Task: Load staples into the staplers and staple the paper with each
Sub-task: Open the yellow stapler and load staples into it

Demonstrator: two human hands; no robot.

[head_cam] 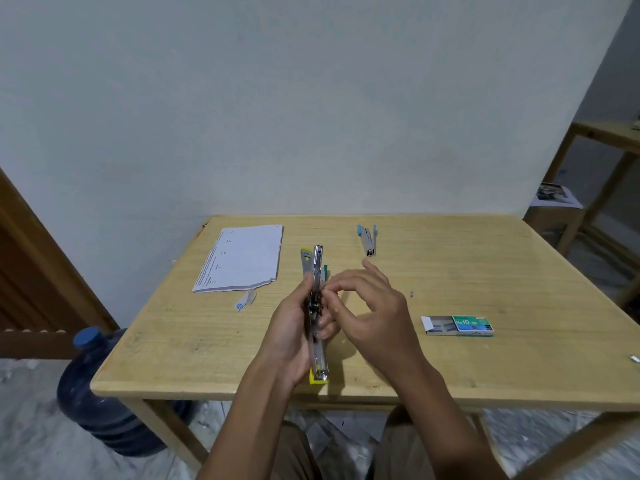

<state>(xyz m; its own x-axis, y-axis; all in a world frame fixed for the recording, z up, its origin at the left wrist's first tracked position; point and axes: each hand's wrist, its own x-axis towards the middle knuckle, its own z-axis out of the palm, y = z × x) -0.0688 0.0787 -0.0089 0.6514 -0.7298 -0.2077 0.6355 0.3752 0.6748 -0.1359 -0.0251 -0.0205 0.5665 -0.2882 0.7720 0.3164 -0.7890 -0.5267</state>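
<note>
My left hand (291,327) grips a yellow-and-metal stapler (316,271), opened out flat and held lengthwise above the wooden table (450,375). The thumb and forefinger of my right hand (370,306) pinch together at the stapler's open metal channel; what they hold is too small to see. A green stapler (325,270) peeks out just behind the held one. Near the far edge lies a blue stapler (367,239), closed. The sheets of paper (242,258) sit at the far left. At the right is an open green staple box (458,325).
A torn paper scrap (245,301) lies below the sheets. A loose staple strip (633,357) is at the right edge, a tiny dark bit (411,294) mid-table. A blue water jug (100,393) stands left of the table, a wooden shelf (599,161) at the right.
</note>
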